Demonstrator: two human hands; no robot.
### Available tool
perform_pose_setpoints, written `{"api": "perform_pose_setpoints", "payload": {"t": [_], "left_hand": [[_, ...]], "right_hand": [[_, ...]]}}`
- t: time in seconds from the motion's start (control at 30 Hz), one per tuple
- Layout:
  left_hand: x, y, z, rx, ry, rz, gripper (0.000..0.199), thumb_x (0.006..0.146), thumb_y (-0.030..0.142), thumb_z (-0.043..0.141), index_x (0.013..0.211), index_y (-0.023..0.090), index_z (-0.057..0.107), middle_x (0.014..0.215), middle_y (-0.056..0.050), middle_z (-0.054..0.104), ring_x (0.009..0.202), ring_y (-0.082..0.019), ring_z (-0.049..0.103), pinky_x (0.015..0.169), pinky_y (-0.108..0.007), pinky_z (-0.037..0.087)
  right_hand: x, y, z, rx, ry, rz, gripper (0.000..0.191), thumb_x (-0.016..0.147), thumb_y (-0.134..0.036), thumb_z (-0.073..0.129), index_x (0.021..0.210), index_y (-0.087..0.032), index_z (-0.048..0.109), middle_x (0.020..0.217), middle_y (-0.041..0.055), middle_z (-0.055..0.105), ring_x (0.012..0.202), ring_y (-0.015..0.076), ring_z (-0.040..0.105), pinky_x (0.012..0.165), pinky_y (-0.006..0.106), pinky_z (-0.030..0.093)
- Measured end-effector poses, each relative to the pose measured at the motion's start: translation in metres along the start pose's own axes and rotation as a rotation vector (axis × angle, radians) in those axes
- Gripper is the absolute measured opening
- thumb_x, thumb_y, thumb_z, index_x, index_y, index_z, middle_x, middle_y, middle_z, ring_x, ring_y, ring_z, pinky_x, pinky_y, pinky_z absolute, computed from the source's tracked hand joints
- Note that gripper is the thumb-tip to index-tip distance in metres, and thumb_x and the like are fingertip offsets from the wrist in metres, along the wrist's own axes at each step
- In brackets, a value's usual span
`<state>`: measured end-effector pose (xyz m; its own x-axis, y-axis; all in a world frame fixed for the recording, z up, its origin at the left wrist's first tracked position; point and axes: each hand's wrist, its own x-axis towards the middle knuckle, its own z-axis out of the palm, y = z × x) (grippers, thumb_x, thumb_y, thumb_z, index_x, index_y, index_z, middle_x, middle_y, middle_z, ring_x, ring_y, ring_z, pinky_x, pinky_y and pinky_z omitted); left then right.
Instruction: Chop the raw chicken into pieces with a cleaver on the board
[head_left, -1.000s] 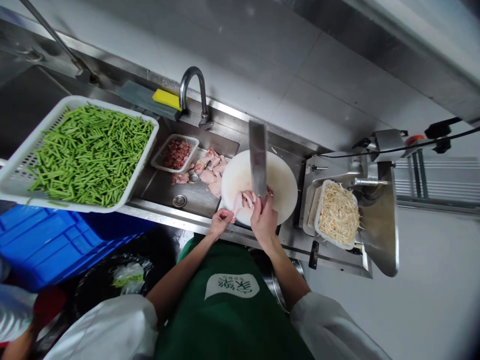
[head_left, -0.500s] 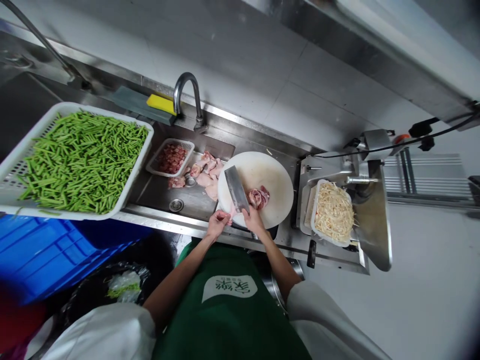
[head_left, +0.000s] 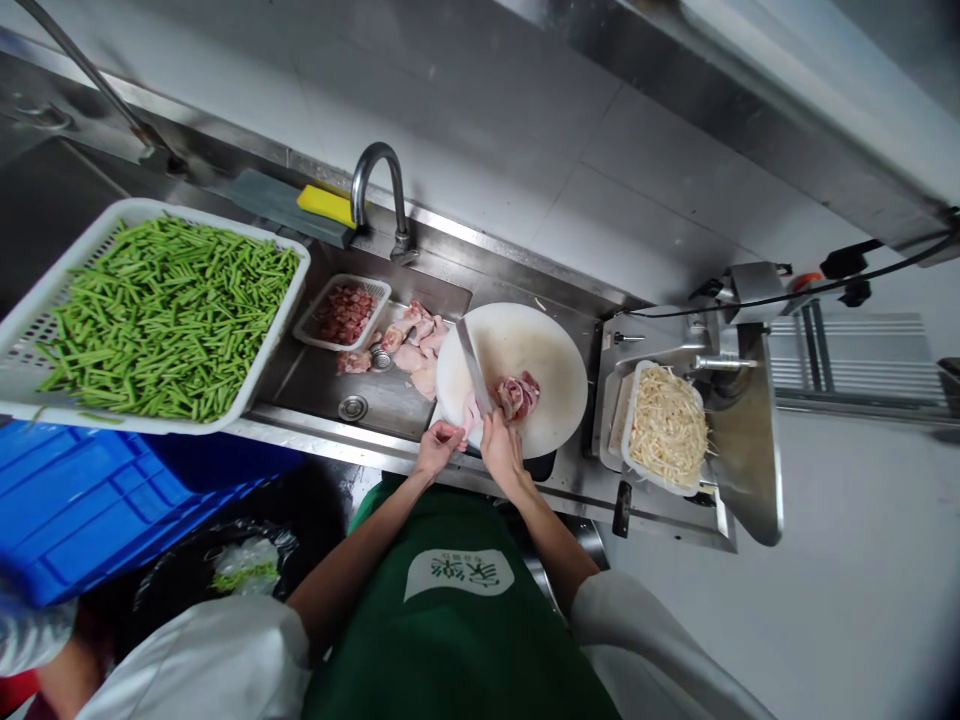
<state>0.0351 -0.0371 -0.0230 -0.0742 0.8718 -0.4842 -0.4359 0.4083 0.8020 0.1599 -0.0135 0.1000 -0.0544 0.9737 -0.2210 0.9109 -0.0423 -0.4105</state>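
A cleaver [head_left: 474, 366] is held in my right hand [head_left: 501, 446], its blade tipped on edge over the left part of a round white cutting board [head_left: 559, 400]. My left hand [head_left: 441, 444] pinches a pale pink piece of meat [head_left: 471, 412] at the board's near left edge, beside the blade. Dark red cut meat [head_left: 517, 396] lies on the board just right of the cleaver. Several raw poultry pieces [head_left: 420, 350] rest in the sink left of the board, next to a small white basket [head_left: 306, 330] of chopped red meat.
A large white basket [head_left: 259, 385] of cut green beans stands at the left. A faucet [head_left: 390, 160] rises behind the sink, near a yellow sponge [head_left: 327, 204]. Shredded pale food [head_left: 667, 425] fills a container at right. Another person's arm [head_left: 71, 680] shows at lower left.
The cleaver blade has turned from lying flatter to more on edge, and my right hand has shifted slightly left. Another person's arm and sleeve have come into view at lower left.
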Motion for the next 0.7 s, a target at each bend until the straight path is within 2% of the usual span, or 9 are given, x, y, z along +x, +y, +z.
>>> {"api": "perform_pose_setpoints", "payload": {"t": [0.07, 0.13, 0.23, 0.3, 0.4, 0.47, 0.57, 0.63, 0.7], "left_hand": [[0.0, -0.001, 0.001, -0.003, 0.008, -0.002, 0.043, 0.065, 0.045, 0.086, 0.074, 0.017, 0.056, 0.062, -0.002, 0.069, 0.059, -0.017, 0.069, 0.065, -0.032, 0.058], [0.0, -0.001, 0.001, -0.006, 0.016, -0.003, 0.044, 0.064, 0.046, 0.086, 0.074, 0.017, 0.055, 0.062, -0.002, 0.069, 0.059, -0.017, 0.069, 0.063, -0.031, 0.057], [0.0, -0.001, 0.004, 0.007, 0.013, 0.016, 0.044, 0.063, 0.047, 0.086, 0.074, 0.017, 0.056, 0.062, -0.001, 0.068, 0.056, -0.015, 0.066, 0.06, -0.028, 0.055], [0.0, 0.0, 0.006, 0.026, 0.011, 0.027, 0.043, 0.062, 0.046, 0.087, 0.073, 0.018, 0.056, 0.06, 0.0, 0.067, 0.052, -0.013, 0.064, 0.057, -0.025, 0.053], [0.001, 0.002, 0.008, 0.03, 0.029, 0.018, 0.042, 0.063, 0.042, 0.087, 0.071, 0.018, 0.054, 0.06, 0.002, 0.065, 0.05, -0.011, 0.061, 0.053, -0.023, 0.051], [0.001, 0.003, 0.008, 0.019, 0.048, 0.004, 0.038, 0.065, 0.038, 0.085, 0.071, 0.018, 0.053, 0.059, 0.002, 0.064, 0.05, -0.011, 0.062, 0.053, -0.023, 0.051], [0.001, 0.004, 0.008, 0.013, 0.062, -0.011, 0.034, 0.068, 0.033, 0.083, 0.071, 0.018, 0.053, 0.057, 0.002, 0.064, 0.05, -0.012, 0.063, 0.054, -0.023, 0.052], [0.0, 0.002, 0.008, 0.008, 0.061, -0.013, 0.033, 0.069, 0.032, 0.082, 0.072, 0.018, 0.053, 0.057, 0.002, 0.064, 0.051, -0.012, 0.063, 0.056, -0.024, 0.053], [0.0, 0.0, 0.008, -0.005, 0.066, -0.015, 0.034, 0.068, 0.033, 0.083, 0.073, 0.018, 0.053, 0.059, 0.002, 0.065, 0.053, -0.013, 0.065, 0.057, -0.024, 0.054]], "right_hand": [[-0.001, -0.005, -0.011, 0.024, 0.156, -0.07, 0.051, 0.103, -0.032, 0.029, 0.146, -0.009, 0.043, 0.117, 0.0212, 0.068, 0.106, 0.0322, 0.067, 0.091, 0.042, 0.051], [-0.002, -0.006, -0.009, 0.036, 0.21, -0.071, 0.052, 0.103, -0.034, 0.03, 0.147, -0.009, 0.042, 0.122, 0.0217, 0.065, 0.111, 0.0319, 0.066, 0.093, 0.041, 0.051], [-0.003, 0.003, 0.015, 0.014, 0.007, 0.046, 0.049, 0.102, -0.031, 0.033, 0.141, -0.005, 0.047, 0.108, 0.0247, 0.069, 0.103, 0.0352, 0.068, 0.092, 0.046, 0.05], [0.002, 0.016, 0.031, 0.024, -0.112, 0.066, 0.047, 0.101, -0.027, 0.033, 0.138, -0.004, 0.051, 0.101, 0.0247, 0.071, 0.1, 0.0361, 0.068, 0.092, 0.049, 0.049], [0.015, 0.037, 0.036, 0.107, -0.1, -0.038, 0.046, 0.099, -0.025, 0.037, 0.139, -0.009, 0.052, 0.108, 0.0215, 0.071, 0.107, 0.0333, 0.067, 0.097, 0.047, 0.048], [0.025, 0.046, 0.026, 0.164, -0.067, -0.114, 0.047, 0.097, -0.026, 0.041, 0.14, -0.012, 0.052, 0.115, 0.0185, 0.07, 0.114, 0.0305, 0.064, 0.101, 0.044, 0.047], [0.032, 0.045, -0.004, 0.2, 0.025, -0.183, 0.048, 0.096, -0.029, 0.043, 0.14, -0.013, 0.053, 0.13, 0.0167, 0.064, 0.127, 0.0278, 0.055, 0.108, 0.043, 0.043], [0.029, 0.037, -0.029, 0.192, 0.144, -0.197, 0.047, 0.097, -0.031, 0.042, 0.139, -0.013, 0.053, 0.137, 0.0181, 0.059, 0.132, 0.0282, 0.051, 0.11, 0.043, 0.042], [0.019, 0.026, -0.049, 0.18, 0.274, -0.17, 0.047, 0.1, -0.035, 0.037, 0.138, -0.012, 0.051, 0.134, 0.02, 0.06, 0.128, 0.0298, 0.055, 0.106, 0.044, 0.044]]}}
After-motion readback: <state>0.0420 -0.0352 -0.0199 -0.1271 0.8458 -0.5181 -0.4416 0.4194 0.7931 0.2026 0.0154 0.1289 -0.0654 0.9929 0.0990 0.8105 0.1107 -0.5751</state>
